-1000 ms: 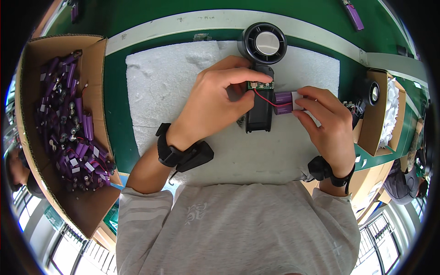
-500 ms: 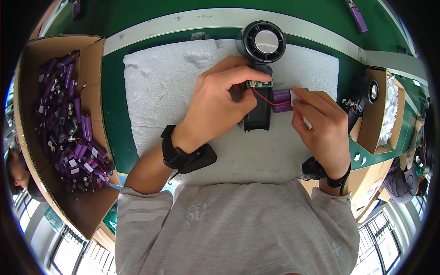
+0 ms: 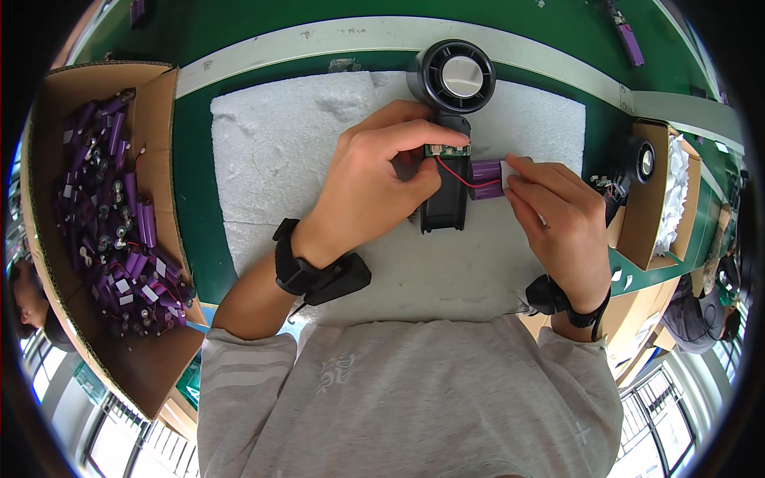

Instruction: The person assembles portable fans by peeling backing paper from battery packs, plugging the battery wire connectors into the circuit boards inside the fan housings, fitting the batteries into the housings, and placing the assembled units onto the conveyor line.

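Observation:
A black handheld fan (image 3: 451,80) lies on the white foam sheet, its round head away from me and its handle casing (image 3: 444,209) open toward me. At the top of the handle sits a small green circuit board (image 3: 448,150). My left hand (image 3: 374,171) is closed around that board, index fingertip at its right end and thumb below. Red wire runs from the board to a purple battery pack (image 3: 486,177) just right of the handle. My right hand (image 3: 554,191) pinches the pack's right end, where a white patch (image 3: 505,172) shows.
An open cardboard box (image 3: 127,76) of purple battery packs stands at left. On the right, another black fan (image 3: 637,159) lies beside a smaller box (image 3: 655,195) holding white pieces. Behind the foam sheet (image 3: 271,143), a pale rail (image 3: 287,46) crosses the green table.
The whole view has shifted slightly. Both hands keep nearly the same grip on the board and the battery pack.

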Tool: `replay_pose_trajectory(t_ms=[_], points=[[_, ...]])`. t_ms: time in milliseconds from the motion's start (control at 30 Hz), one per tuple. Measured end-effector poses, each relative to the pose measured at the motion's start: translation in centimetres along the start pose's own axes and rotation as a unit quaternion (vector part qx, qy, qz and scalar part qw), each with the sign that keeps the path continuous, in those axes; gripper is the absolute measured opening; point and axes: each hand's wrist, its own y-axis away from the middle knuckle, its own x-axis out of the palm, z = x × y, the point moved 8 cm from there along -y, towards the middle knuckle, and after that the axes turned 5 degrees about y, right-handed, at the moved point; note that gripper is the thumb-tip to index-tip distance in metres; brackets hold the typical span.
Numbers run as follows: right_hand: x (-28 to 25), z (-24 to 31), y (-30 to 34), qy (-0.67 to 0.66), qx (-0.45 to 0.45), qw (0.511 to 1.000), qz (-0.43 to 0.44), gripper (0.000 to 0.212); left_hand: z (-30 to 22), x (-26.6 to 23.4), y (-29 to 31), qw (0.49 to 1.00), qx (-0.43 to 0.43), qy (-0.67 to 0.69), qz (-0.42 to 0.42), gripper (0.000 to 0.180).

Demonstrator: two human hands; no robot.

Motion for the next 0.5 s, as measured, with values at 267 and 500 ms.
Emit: replay_pose_trajectory(t_ms=[267,500], points=[[0.4,1.2,0.2,0.066,0.023,0.997,-0.036,0.012,-0.3,-0.2,-0.1,0.999,0.019,0.008,-0.037,0.035],[0.3,0.0,0.5,0.034,0.063,0.996,-0.048,0.013,-0.4,-0.2,-0.1,0.999,0.021,0.01,-0.031,0.035]])
